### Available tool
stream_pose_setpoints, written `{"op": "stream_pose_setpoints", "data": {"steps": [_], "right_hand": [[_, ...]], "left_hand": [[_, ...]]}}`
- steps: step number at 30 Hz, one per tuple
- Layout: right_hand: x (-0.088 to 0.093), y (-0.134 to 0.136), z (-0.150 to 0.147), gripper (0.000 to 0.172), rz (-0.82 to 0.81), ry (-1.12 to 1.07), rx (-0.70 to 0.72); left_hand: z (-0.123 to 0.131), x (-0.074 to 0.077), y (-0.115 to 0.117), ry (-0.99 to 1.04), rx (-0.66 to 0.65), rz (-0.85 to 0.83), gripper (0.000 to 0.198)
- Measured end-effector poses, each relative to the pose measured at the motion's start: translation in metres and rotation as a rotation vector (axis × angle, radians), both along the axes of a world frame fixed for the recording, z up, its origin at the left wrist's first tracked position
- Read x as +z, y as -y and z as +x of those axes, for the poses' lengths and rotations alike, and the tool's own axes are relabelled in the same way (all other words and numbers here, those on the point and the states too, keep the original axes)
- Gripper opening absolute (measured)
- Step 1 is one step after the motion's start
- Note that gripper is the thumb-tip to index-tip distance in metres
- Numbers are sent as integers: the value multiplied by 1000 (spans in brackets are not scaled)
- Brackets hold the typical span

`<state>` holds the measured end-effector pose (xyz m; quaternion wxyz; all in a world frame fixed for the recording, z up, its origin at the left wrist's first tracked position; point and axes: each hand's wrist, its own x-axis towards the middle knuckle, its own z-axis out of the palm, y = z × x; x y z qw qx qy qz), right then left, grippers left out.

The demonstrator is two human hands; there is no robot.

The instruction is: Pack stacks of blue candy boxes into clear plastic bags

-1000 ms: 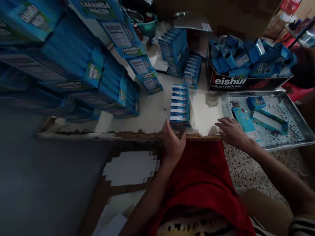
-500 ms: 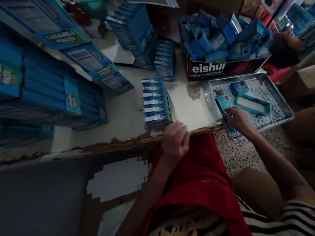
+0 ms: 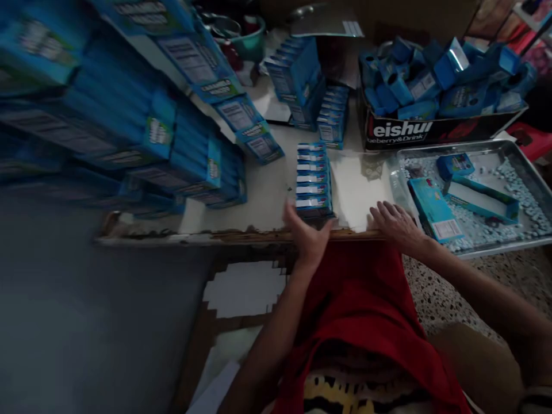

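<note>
A row of small blue candy boxes (image 3: 313, 179) lies on the white table (image 3: 267, 198), running away from me. My left hand (image 3: 307, 232) is open at the near end of that row, palm toward the closest box, at the table's worn edge. My right hand (image 3: 395, 225) rests flat and open on a white sheet (image 3: 357, 190) beside the row, fingers spread. Just right of it, a flat blue box (image 3: 433, 209) lies in a metal tray (image 3: 495, 247) of small white candies, with an open blue box (image 3: 482, 198) and a small one (image 3: 454, 165).
Large stacks of blue cartons (image 3: 129, 121) fill the left of the table. More small boxes (image 3: 302, 80) stand at the back. A black cardboard box (image 3: 435, 129) heaped with blue packs sits behind the tray. White flat cutouts (image 3: 244, 289) lie on the floor below.
My right hand left the flat blue box in the tray and came back onto the white sheet. My left hand rose from the table edge to the near end of the box row.
</note>
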<state>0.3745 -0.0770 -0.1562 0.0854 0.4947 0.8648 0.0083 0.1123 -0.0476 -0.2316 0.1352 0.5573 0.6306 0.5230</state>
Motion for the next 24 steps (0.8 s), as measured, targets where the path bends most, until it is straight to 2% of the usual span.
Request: {"op": "stream_pose_setpoints", "data": {"steps": [1, 3, 5, 7, 9, 12, 15, 18, 20, 22, 24], "right_hand": [[-4, -6, -6, 42, -46, 58, -1], [-7, -13, -7, 37, -123, 119, 1], [-8, -16, 1, 40, -156, 69, -5], [-7, -17, 13, 46, -159, -51, -79], [-6, -19, 21, 41, -177, -166, -183], [-7, -27, 22, 24, -252, -289, -338], [-7, -34, 14, 25, -240, -304, -404], [-4, -30, 5, 26, -136, -221, -227], [-3, -23, 2, 30, -96, -118, -102], [-3, -17, 2, 32, -76, 13, -82], [-4, -14, 3, 31, -90, 101, -84]], "left_hand": [[8, -7, -7, 20, -14, -35, 116], [26, -15, -21, 48, 43, -51, 116], [37, -15, -30, 56, 123, -40, 114], [36, -9, -35, 80, 130, -65, 115], [24, 1, -40, 143, 111, -125, 117], [-5, 20, -54, 226, 109, -203, 115], [-35, 46, -61, 192, 89, -190, 117], [-51, 68, -37, 69, 71, -186, 118], [-50, 71, -7, -14, 77, -184, 119], [-42, 62, 25, -70, 92, -180, 119], [-30, 44, 50, -76, 104, -176, 117]]}}
